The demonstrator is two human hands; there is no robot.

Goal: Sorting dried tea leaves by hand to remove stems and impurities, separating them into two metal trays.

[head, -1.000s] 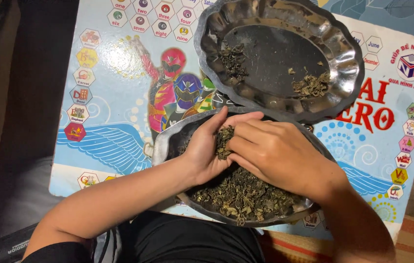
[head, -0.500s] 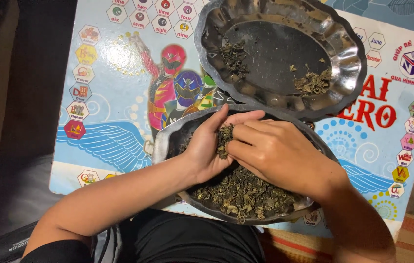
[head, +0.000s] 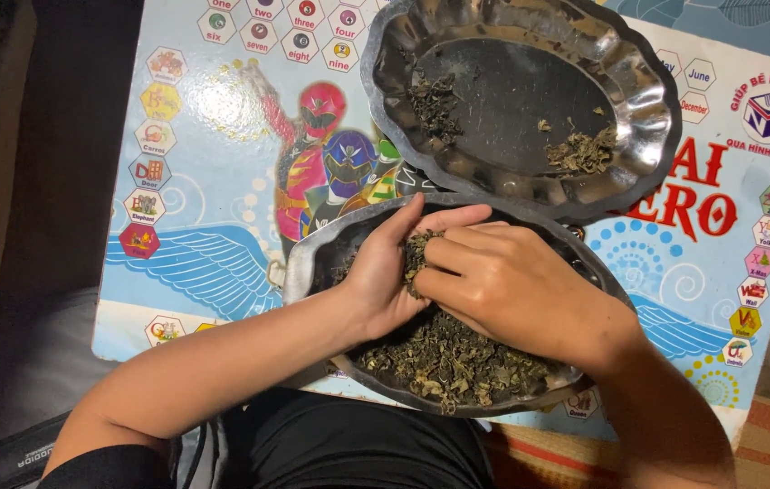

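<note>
Dried green-brown leaves (head: 448, 358) heaped in near metal tray (head: 312, 263), both hands working one clump.

Left hand (head: 385, 272) and right hand (head: 502, 281) meet over the tray's middle, fingers curled shut on a small clump of leaves (head: 415, 256) pinched between them; right hand's grip partly hides the clump. Tray sits at the near edge of a colourful printed counter (head: 213, 226), just above the person's lap. Second scalloped metal tray (head: 647, 118) lies beyond, its rim overlapping the near one; it carries two small leaf piles (head: 584, 152), otherwise mostly bare metal.
</note>
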